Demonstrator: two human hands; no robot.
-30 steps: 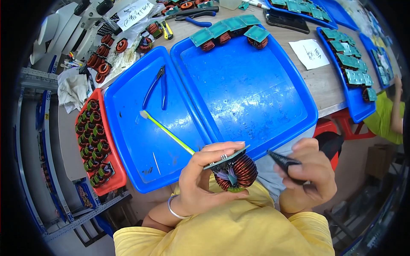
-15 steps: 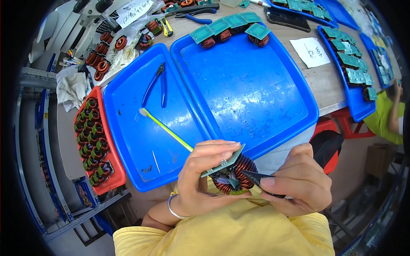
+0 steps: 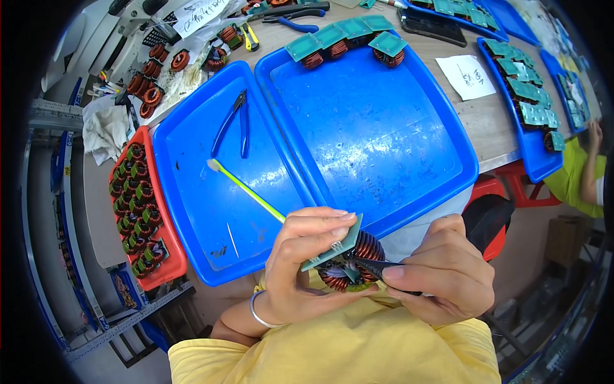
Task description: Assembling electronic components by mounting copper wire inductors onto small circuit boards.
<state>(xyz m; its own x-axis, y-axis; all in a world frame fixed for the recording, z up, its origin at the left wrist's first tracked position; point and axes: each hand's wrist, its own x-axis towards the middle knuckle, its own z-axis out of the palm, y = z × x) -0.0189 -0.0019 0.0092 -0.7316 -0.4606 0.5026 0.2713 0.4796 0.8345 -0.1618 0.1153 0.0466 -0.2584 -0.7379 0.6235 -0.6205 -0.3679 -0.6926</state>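
Note:
My left hand (image 3: 297,256) grips a copper-wound toroid coil (image 3: 369,248) with a green circuit board (image 3: 345,242) on its upper left side. Thumb and fingers clasp it from opposite sides, just above my lap. My right hand (image 3: 444,275) is closed around black tweezers (image 3: 377,265), whose tips point left into the middle of the coil. Exactly what the tips touch is too small to make out. Under the left fingers' far side, a yellow-green brush (image 3: 249,193) lies in the left blue tray (image 3: 192,262).
Blue-handled cutters (image 3: 233,125) rest in the left tray. Beside it, a red tray (image 3: 173,256) holds several coils. Boards with coils (image 3: 332,38) line the far rim of the right blue tray (image 3: 470,153). Another person's arm (image 3: 591,166) shows at the far right.
The tweezers have moved slightly left, their tips deeper among the coil's windings. Both hands keep their hold, and the coil has shifted only a little.

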